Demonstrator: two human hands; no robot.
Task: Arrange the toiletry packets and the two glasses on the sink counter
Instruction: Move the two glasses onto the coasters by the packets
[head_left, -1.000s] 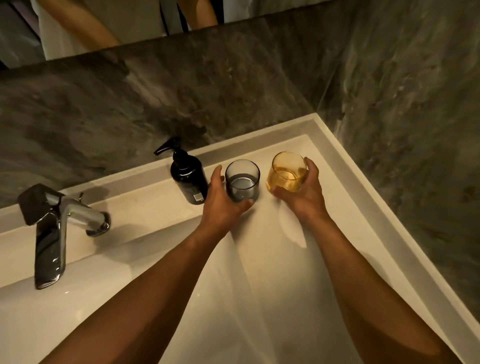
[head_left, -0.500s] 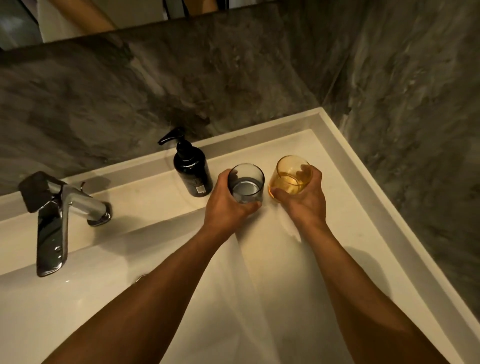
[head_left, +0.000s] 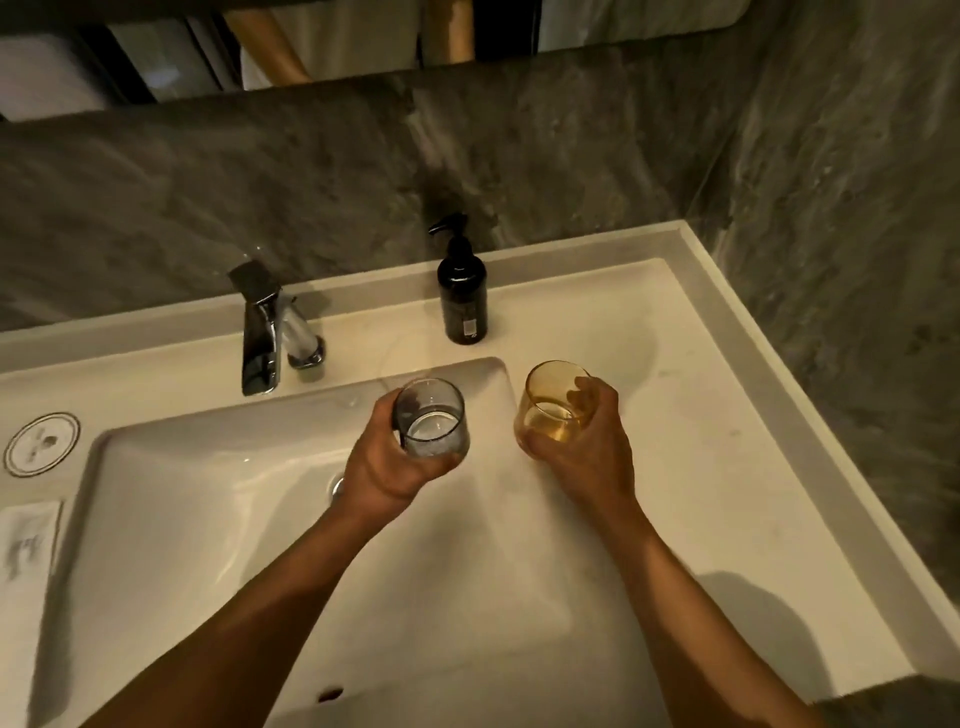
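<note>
Two glasses, one per hand, both lifted clear of the counter. Left hand is wrapped around the grey glass, fingers curled round its lower wall, thumb on the near side. That glass sits over the back right corner of the basin, upright or close to it. Right hand is clamped on the amber glass, fingertips showing through the tinted wall; the glass leans slightly toward the left. It hangs over the flat counter right of the basin. The two glasses are near each other, not touching.

Black pump bottle stands upright on the back ledge, behind and between the two glasses, well apart from both. Chrome faucet is left of the bottle, spout pointing over the basin.

Far left of the counter: a round white packet with a dark ring border, flat on the surface. Nearer to the camera from it, a rectangular white packet, also flat, partly cut off by the frame edge. Print on both is too blurred to read. Both sit well apart from the hands.

Dark marbled wall runs behind and along the right side. Mirror strip at the top edge.
</note>
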